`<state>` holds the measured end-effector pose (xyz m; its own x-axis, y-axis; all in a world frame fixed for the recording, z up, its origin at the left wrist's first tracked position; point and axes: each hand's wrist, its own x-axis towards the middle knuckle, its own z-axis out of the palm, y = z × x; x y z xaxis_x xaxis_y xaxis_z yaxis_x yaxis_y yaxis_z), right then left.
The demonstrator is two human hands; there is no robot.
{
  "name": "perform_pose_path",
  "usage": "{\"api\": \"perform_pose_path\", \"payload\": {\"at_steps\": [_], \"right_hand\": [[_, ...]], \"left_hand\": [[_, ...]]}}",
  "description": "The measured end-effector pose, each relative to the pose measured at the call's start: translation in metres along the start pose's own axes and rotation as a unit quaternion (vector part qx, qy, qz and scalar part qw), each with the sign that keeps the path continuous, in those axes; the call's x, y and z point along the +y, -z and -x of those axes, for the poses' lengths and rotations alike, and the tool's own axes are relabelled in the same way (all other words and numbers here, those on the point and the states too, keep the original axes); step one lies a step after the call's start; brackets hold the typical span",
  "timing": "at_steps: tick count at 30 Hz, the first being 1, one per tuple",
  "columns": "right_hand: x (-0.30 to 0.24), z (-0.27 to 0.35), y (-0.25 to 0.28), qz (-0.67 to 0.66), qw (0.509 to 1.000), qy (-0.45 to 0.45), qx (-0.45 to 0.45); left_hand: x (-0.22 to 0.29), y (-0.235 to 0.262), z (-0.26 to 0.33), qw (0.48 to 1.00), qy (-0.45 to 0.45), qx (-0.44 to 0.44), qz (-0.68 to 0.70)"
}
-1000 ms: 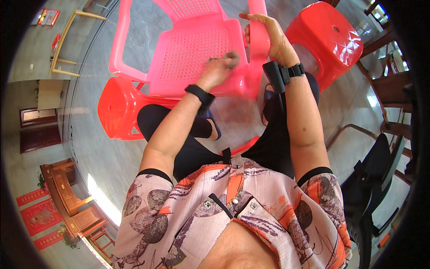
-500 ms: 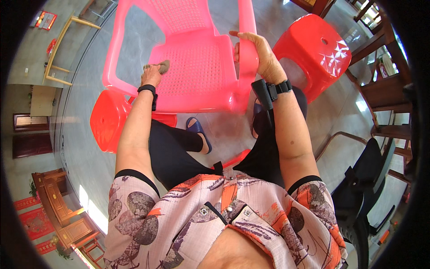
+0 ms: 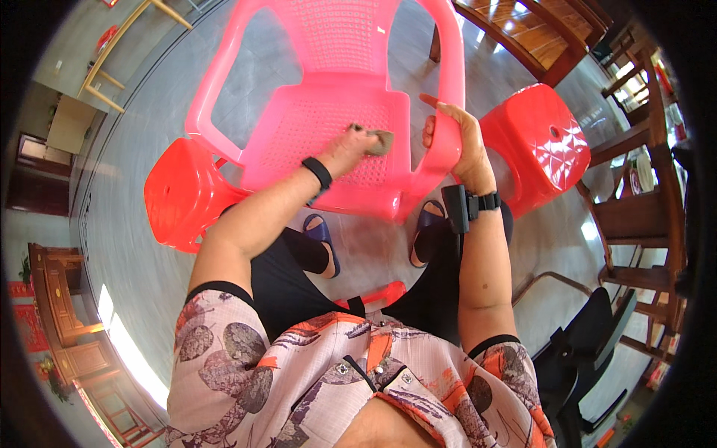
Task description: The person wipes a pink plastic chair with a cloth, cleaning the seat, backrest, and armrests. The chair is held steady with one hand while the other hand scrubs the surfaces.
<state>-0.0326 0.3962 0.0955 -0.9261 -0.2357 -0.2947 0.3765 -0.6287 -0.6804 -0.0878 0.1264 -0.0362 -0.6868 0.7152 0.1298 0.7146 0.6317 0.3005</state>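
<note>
Clutching cloth (image 3: 382, 143) in left hand (image 3: 346, 153), armrest (image 3: 447, 142) in right hand (image 3: 473, 153), moved rightward, wiping another part of pink seat (image 3: 302, 123).

Chair (image 3: 287, 119): pink, dotted pattern of holes
Cloth (image 3: 384, 142): greyish brown
Left stool (image 3: 168, 194): red
Right stool (image 3: 534, 142): red
Shirt (image 3: 306, 366): pale pink, purple-grey and orange print, black sleeve edges
Trousers (image 3: 287, 287): black
Sandals (image 3: 317, 230): dark blue
Floor (image 3: 373, 257): grey

Grey floor (image 3: 149, 276), glossy wooden furniture (image 3: 515, 37)
</note>
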Motion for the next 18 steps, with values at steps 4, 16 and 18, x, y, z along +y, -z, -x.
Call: {"api": "perform_pose_path", "payload": {"at_steps": [4, 16, 18], "right_hand": [[-0.002, 0.004, -0.007, 0.015, 1.0, 0.008, 0.005], [-0.005, 0.008, -0.013, 0.031, 0.999, 0.013, -0.029], [-0.005, 0.009, -0.015, 0.035, 0.999, 0.022, -0.023]], "left_hand": [[-0.109, 0.043, 0.019, 0.961, 0.154, -0.063, -0.221], [-0.071, -0.025, -0.041, 0.974, 0.157, 0.048, 0.155], [-0.01, -0.031, -0.044, 0.981, 0.1, 0.08, 0.146]]}}
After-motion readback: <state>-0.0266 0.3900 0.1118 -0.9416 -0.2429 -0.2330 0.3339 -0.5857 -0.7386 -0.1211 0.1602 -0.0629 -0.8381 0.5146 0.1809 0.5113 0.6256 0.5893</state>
